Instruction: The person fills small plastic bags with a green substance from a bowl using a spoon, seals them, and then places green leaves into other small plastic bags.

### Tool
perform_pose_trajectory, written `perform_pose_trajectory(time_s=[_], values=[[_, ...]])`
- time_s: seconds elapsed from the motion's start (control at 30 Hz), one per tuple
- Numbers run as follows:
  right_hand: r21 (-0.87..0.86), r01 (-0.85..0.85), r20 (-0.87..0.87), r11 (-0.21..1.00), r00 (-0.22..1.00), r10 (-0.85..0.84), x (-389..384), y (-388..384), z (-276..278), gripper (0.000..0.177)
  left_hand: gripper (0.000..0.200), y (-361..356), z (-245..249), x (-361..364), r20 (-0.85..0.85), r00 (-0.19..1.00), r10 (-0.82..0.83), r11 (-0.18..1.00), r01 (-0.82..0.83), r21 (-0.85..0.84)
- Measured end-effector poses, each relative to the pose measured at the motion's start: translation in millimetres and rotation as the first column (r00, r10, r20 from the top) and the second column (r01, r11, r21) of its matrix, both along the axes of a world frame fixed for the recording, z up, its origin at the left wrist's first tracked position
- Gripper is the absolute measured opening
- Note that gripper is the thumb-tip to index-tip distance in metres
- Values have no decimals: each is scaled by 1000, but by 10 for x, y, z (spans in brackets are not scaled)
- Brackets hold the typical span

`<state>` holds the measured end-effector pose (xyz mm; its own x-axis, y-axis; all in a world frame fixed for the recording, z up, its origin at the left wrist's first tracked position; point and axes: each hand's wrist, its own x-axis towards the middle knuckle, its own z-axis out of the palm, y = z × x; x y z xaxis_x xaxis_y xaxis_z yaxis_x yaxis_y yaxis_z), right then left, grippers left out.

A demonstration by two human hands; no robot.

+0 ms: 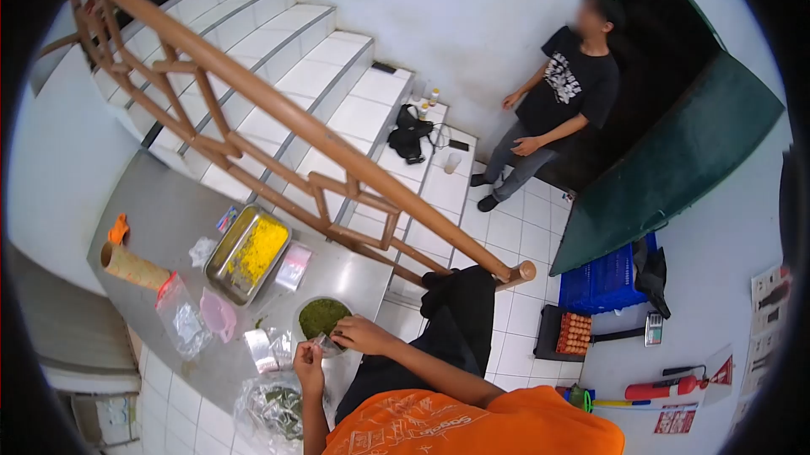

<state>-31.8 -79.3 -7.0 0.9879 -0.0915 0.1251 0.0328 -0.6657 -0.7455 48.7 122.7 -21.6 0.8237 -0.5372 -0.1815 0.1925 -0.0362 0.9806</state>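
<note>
My left hand (pixel 309 361) is closed in a pinch on a small clear plastic bag (pixel 323 343), beside the near edge of a round bowl. Chopped green herbs (pixel 324 312) fill that bowl. My right hand (pixel 363 335) is over the bowl's near right rim with its fingers drawn together by the bag. A dark green bit shows at its fingertips, seemingly a pinch of the herbs. To the left of the bowl lie stacks of clear plastic bags (pixel 261 351). A large clear bag with green leaves (pixel 283 411) is beside my left forearm.
On the metal table (pixel 160 193) stand a steel tray (pixel 221 265) of yellow shreds, a pink container (pixel 218 315) and a cardboard tube (pixel 133 266). A brown railing (pixel 278 113) runs along the table's far side. A person (pixel 574 75) stands by a green door (pixel 666 160).
</note>
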Motion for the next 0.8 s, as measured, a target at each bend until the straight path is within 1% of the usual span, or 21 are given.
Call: perform_pose_trajectory(time_s=[0.03,0.1,0.13,0.23,0.27,0.37,0.4,0.5,0.6,0.7,0.8], values=[[37,23,11,999,1000,-23,-44,-16,-19,29,13,-49,13,36,-1,1000,-14,1000,14,-5],[102,66,46,993,996,-71,-76,-80,-45,30,14,-142,59,97,41,994,-101,995,101,-11],[132,105,8,986,994,-106,-102,-120,8,30,15,-201,72,113,40,991,-130,991,131,-26],[205,213,28,955,974,-223,-171,-219,98,29,17,-325,68,144,33,985,-169,985,170,-35],[199,241,57,950,965,-256,-186,-273,95,26,17,-360,59,155,28,985,-171,984,172,-35],[186,277,177,943,934,-309,-223,-409,160,23,14,-460,8,142,-19,985,-172,982,170,-79],[152,286,193,946,930,-313,-239,-436,229,22,10,-494,-9,121,-6,987,-159,984,158,-78],[157,218,237,963,938,-251,-265,-511,232,22,8,-561,-74,69,33,985,-170,981,172,-86],[154,237,296,959,915,-273,-275,-543,252,23,8,-576,-88,56,17,987,-158,981,158,-110],[140,223,325,965,910,-257,-234,-543,153,25,8,-532,-33,93,11,986,-166,979,166,-119],[114,157,327,981,926,-186,-211,-482,15,25,9,-485,-34,175,-2,979,-206,973,204,-109]])
